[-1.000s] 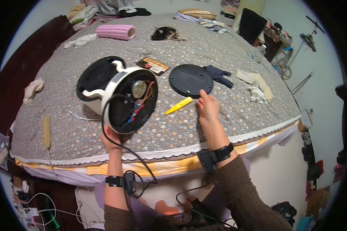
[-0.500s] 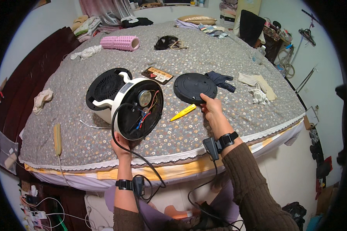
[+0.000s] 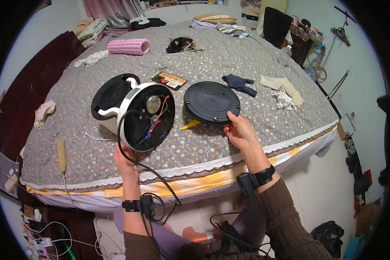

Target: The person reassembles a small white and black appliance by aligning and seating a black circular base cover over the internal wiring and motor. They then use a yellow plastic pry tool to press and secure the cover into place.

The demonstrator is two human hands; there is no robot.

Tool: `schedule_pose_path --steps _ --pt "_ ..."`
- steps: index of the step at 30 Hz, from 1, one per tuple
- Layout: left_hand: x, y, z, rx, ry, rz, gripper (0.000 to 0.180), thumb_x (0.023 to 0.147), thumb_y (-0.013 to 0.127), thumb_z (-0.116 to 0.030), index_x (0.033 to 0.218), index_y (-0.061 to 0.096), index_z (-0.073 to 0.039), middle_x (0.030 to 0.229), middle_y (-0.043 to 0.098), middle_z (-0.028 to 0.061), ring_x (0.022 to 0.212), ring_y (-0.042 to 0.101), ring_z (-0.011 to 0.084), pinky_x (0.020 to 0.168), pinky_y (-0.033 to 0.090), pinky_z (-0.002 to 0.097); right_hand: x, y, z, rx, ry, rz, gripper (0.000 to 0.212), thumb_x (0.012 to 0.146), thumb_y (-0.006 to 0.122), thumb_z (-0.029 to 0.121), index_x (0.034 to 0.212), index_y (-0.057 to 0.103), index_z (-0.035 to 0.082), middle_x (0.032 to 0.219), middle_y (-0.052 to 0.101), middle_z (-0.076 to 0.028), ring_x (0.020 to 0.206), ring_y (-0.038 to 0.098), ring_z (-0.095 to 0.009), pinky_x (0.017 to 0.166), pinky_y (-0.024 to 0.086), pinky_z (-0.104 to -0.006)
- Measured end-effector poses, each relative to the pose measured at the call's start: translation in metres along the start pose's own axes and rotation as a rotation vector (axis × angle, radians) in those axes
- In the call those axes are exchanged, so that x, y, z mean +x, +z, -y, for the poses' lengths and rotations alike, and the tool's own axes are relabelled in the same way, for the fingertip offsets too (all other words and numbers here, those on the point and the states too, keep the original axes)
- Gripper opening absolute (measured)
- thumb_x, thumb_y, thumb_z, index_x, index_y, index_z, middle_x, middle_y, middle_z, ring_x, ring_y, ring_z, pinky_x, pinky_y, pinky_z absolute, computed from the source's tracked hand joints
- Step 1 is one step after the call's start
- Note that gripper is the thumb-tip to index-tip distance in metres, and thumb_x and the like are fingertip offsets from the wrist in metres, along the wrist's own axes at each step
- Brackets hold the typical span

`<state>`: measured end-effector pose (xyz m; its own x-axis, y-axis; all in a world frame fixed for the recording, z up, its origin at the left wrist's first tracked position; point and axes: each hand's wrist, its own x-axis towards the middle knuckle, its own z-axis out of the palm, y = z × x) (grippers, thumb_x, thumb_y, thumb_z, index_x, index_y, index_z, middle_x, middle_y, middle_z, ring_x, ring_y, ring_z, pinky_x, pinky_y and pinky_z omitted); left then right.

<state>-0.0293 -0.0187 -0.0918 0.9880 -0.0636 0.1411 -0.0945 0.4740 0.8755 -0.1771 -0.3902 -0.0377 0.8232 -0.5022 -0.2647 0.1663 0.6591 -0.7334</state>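
My left hand (image 3: 125,164) grips the lower edge of a white and black round appliance (image 3: 123,108) lying tilted on the bed; its fingers are partly hidden behind the housing. The appliance's open underside faces me, showing a round silver motor (image 3: 154,104) and red and blue wires (image 3: 151,128). A black power cord (image 3: 157,174) runs from it past my left wrist. In my right hand (image 3: 240,131), pinched at its near edge between thumb and fingers, is a round black base cover (image 3: 212,102), raised off the bed. Under it, a yellow pen-shaped tool (image 3: 190,125) is partly covered.
Beyond the appliance lies a dark phone-shaped slab (image 3: 169,80). Dark gloves (image 3: 239,84) and pale cloths (image 3: 286,92) are to the right. A pink foam roller (image 3: 128,47) lies at the far left, a yellow-handled corded tool (image 3: 62,156) near left. Cables hang about my wrists.
My right hand has lifted the black cover toward me and over the yellow tool, away from the gloves. My left hand still grips the appliance. The whole view has shifted slightly.
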Motion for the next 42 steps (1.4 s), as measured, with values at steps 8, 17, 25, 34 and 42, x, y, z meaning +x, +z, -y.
schedule_pose_path --steps 8,17,25,34,42 --pt "-0.066 0.03 -0.071 0.041 0.579 0.002 0.037 0.108 0.044 -0.033 0.079 0.046 -0.012 0.06 0.03 -0.0031 0.051 0.028 0.0071 0.046 0.02 0.0245 -0.071 0.001 0.0 -0.001 -0.019 0.126 0.008 0.1 0.066 0.018 0.103 0.064 0.011 0.094 0.068 0.002 0.075 0.057 -0.008 0.063 0.045 -0.0236" --pt "-0.167 0.138 -0.02 0.047 -0.362 0.469 0.043 0.1 0.065 -0.035 0.127 0.049 -0.005 0.094 0.062 0.003 0.075 0.058 0.0068 0.063 0.047 0.0202 -0.131 0.02 -0.054 0.039 -0.153 0.14 0.019 0.1 0.065 0.015 0.117 0.061 0.01 0.103 0.069 0.001 0.087 0.063 -0.01 0.067 0.051 -0.0247" --pt "-0.177 0.152 -0.019 -0.024 -0.376 0.286 0.027 0.098 0.068 -0.021 0.118 0.055 -0.007 0.092 0.065 0.0028 0.07 0.062 0.0077 0.057 0.048 0.0199 -0.163 0.024 -0.065 0.045 -0.223 0.105 0.029 0.096 0.071 0.011 0.122 0.057 0.01 0.108 0.067 0.001 0.087 0.061 -0.008 0.068 0.05 -0.0242" --pt "-0.192 0.166 -0.007 -0.02 -0.378 0.276 0.028 0.096 0.068 -0.014 0.119 0.056 -0.004 0.11 0.068 0.0056 0.089 0.066 0.0106 0.067 0.056 0.0241 -0.175 0.002 -0.065 0.048 -0.193 0.04 0.028 0.095 0.07 0.008 0.121 0.058 0.01 0.106 0.067 0.001 0.086 0.061 -0.008 0.069 0.05 -0.0239" --pt "-0.189 0.165 0.008 -0.144 -0.431 0.313 0.038 0.109 0.045 -0.037 0.117 0.057 -0.002 0.103 0.071 0.0126 0.084 0.072 0.0219 0.07 0.06 0.0319 -0.159 -0.019 -0.06 0.096 -0.187 0.08 0.026 0.097 0.069 0.01 0.121 0.058 0.009 0.108 0.067 0.001 0.09 0.061 -0.008 0.069 0.049 -0.0248"
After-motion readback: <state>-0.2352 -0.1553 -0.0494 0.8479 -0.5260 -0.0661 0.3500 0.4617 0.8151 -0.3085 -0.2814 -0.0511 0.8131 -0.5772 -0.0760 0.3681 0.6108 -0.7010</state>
